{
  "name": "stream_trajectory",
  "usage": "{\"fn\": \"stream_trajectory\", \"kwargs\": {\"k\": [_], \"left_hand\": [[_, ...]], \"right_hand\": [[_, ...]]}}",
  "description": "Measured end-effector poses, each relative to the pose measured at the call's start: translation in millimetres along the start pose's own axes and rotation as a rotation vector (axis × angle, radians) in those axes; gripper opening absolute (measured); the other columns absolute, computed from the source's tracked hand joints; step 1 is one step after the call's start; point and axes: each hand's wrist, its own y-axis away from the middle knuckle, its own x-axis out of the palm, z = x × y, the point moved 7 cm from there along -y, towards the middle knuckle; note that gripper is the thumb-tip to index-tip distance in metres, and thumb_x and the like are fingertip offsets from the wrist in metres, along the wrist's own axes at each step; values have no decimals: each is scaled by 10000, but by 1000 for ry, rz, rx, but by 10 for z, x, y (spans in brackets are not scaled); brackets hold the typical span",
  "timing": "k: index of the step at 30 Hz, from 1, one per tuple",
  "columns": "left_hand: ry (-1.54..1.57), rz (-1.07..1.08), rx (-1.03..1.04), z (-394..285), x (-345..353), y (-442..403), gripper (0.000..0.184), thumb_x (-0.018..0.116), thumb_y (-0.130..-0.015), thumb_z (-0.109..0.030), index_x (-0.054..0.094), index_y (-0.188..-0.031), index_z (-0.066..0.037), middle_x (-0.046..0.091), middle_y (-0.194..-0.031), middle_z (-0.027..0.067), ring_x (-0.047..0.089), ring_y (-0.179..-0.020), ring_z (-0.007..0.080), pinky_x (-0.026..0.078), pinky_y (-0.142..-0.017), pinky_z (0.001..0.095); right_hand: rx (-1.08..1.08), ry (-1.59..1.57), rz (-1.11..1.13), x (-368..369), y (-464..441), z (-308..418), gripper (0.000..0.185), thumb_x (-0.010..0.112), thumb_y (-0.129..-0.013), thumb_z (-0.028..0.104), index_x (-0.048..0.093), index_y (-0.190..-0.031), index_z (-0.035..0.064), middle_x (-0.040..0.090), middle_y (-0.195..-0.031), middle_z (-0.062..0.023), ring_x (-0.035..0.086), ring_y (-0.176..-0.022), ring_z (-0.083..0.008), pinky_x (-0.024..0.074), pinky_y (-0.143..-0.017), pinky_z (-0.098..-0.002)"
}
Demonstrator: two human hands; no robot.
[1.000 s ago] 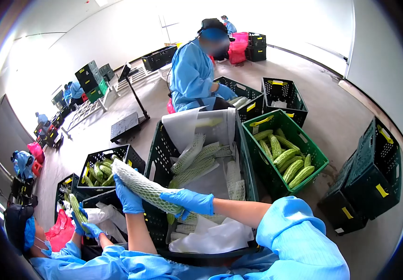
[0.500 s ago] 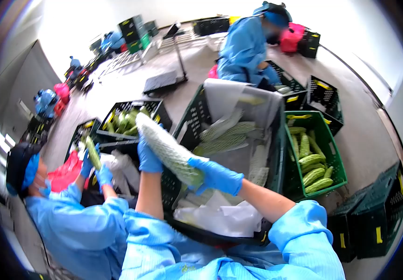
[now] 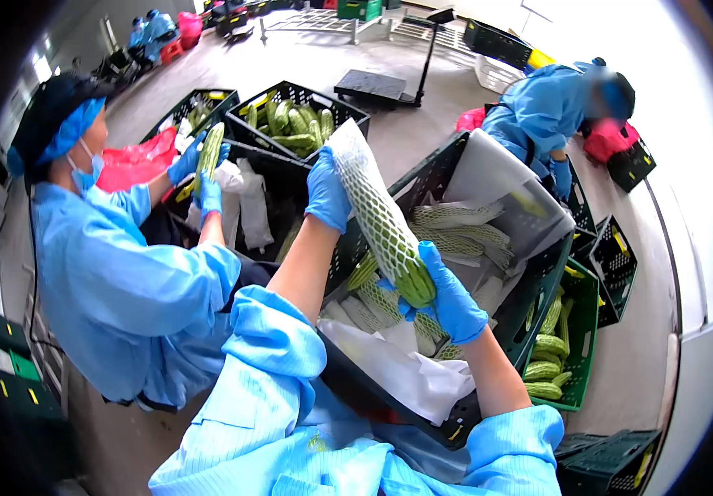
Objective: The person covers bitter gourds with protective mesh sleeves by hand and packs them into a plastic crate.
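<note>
A long green bitter melon (image 3: 417,287) is held tilted over a black crate (image 3: 552,258). A white foam net sleeve (image 3: 370,194) covers most of it, leaving the near end bare. My left hand (image 3: 329,192) is closed around the far, sleeved end. Near the bare end, my right hand (image 3: 455,299) grips the melon with thumb and fingers. Beneath it, several netted melons (image 3: 460,227) lie in the crate, beside crumpled white sheeting (image 3: 426,376). Part of the crate's contents is hidden by the melon and my hands.
At left, a co-worker (image 3: 125,273) holds another melon (image 3: 209,153). A second person (image 3: 538,103) bends beyond the crate. Loose melons fill a black crate (image 3: 356,124) ahead and a green crate (image 3: 585,364) at right. A platform scale (image 3: 373,85) stands farther back.
My view has swung right, so the surroundings sit differently in the picture. The melon is now held more steeply, its bare end towards me. Both hands still hold it.
</note>
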Motion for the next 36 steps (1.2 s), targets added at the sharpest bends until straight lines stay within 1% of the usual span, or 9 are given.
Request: {"fn": "stream_trajectory", "kwargs": {"k": [5,8,10,11,14,17,24,32,36], "left_hand": [[102,-10,-18,7,97,51,458,426,-1004,-382,556,-1309,-65,646,-1199,76,633,-1018,236,502,-915,372],[333,205,-202,184,258,84,443,422,-1018,-381,558,-1301,-67,650,-1187,87,634,-1024,239,504,-939,381],[241,360,-280,324,377,138,570,448,-974,-539,527,-1292,-72,641,-1076,106,630,-956,250,529,-896,419],[153,240,-334,388,423,228,619,456,-955,-580,510,-1304,-72,632,-1064,119,631,-946,257,542,-868,439],[3,178,-442,510,590,454,725,481,-925,-633,453,-1355,-50,616,-1042,154,650,-894,272,588,-759,472],[-85,150,-440,465,669,546,674,516,-939,-567,464,-1345,-33,630,-1022,155,678,-815,279,601,-669,416],[-111,-29,-137,51,435,214,512,522,-954,-526,596,-1114,-46,656,-816,111,649,-647,238,566,-581,384],[133,-322,83,-265,-324,-4,589,308,-1016,-537,519,-1260,-45,642,-1028,164,653,-852,294,567,-774,411],[104,-201,58,-228,-225,-13,549,407,-987,-551,517,-1271,-94,614,-1040,122,628,-874,276,548,-796,436]], "right_hand": [[18,-84,-4,-37,-32,-42,675,416,-945,641,479,-1374,124,652,-1124,-225,621,-611,-180,531,-538,-317],[33,-339,92,-55,-46,-77,655,404,-957,621,468,-1387,131,643,-1133,-254,628,-603,-218,537,-532,-340],[56,-553,173,-87,-50,-105,658,389,-961,618,462,-1393,128,638,-1132,-271,640,-605,-251,541,-530,-358],[45,-611,263,-94,-64,-108,687,367,-963,619,437,-1408,100,610,-1182,-292,667,-678,-294,558,-544,-397],[34,-546,254,-17,-71,-90,686,386,-962,600,374,-1447,115,547,-1275,-304,685,-810,-308,596,-565,-470],[0,-159,132,84,-31,-120,719,425,-950,595,343,-1451,85,519,-1342,-266,673,-812,-263,586,-592,-395],[100,-166,147,85,10,-186,714,484,-943,539,344,-1444,50,524,-1339,-264,672,-735,-207,585,-556,-338],[76,-78,217,246,64,-185,796,473,-936,551,286,-1476,-3,505,-1344,-290,653,-591,-242,577,-496,-338],[0,-143,215,241,52,-140,829,450,-936,588,268,-1480,-10,520,-1327,-290,654,-595,-252,558,-476,-347]]}}
